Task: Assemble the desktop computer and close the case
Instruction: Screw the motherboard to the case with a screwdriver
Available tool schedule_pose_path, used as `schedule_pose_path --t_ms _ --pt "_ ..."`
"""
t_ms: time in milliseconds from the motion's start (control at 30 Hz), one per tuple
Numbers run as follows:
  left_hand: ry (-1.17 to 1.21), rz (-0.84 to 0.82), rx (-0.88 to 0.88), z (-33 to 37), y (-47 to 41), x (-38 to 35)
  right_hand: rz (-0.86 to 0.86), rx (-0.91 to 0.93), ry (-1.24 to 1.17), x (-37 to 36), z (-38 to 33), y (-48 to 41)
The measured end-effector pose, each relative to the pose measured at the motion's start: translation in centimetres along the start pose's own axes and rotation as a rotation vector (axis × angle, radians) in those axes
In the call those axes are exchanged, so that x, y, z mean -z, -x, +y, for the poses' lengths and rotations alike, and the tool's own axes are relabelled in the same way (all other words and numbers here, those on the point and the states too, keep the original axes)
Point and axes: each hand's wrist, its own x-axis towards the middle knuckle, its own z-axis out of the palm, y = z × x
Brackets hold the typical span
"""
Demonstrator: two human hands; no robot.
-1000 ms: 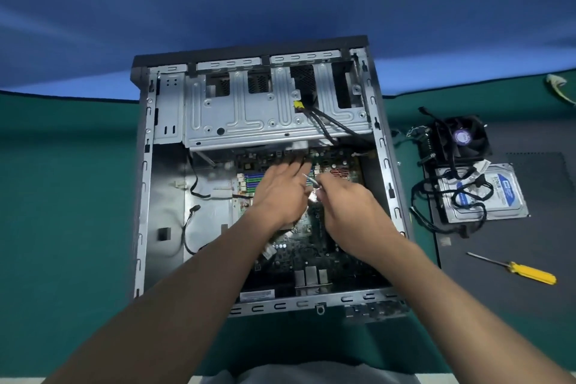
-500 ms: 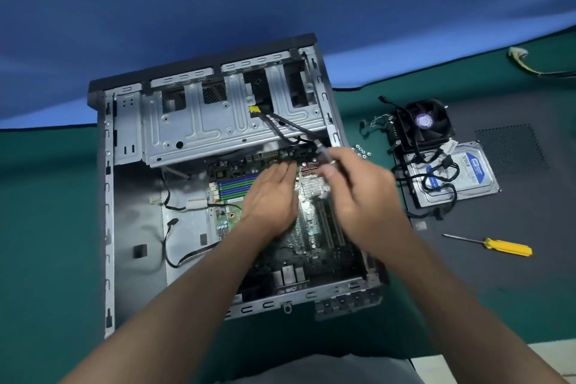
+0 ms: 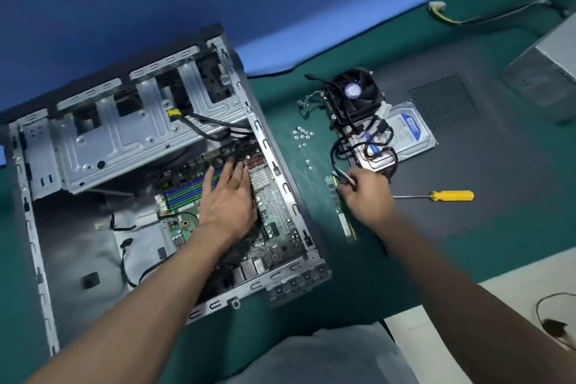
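The open computer case (image 3: 274,165) lies on its side on the green mat, with the motherboard (image 3: 280,221) inside. My left hand (image 3: 229,199) rests flat on the motherboard, fingers straight, beside the silver heatsink (image 3: 258,179) and the blue memory slots (image 3: 184,190). My right hand (image 3: 366,193) is outside the case to the right. Its curled fingers pinch a small silvery object (image 3: 343,178) just above the far end of a memory stick (image 3: 343,215) lying on the mat.
A cooler fan (image 3: 355,97), a hard drive (image 3: 411,134) with tangled cables and loose screws (image 3: 302,134) lie right of the case. A yellow-handled screwdriver (image 3: 448,195) rests on the dark side panel (image 3: 483,181). A grey box (image 3: 548,72) stands at far right.
My right hand has left the case and moved right, down to the mat near the memory stick, still pinching the small silvery object. My left hand stays on the motherboard. The view swung right.
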Motion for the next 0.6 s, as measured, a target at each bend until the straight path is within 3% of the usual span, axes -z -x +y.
schedule_pose_path --t_ms 233,600 --pt "0.153 -0.047 -0.030 -1.0 -0.5 0.3 0.146 0.182 0.140 -1.9 -4.6 -1.1" --pt "0.340 -0.027 -0.053 -1.7 0.0 0.4 0.085 0.054 0.165 -3.4 -5.8 -2.6"
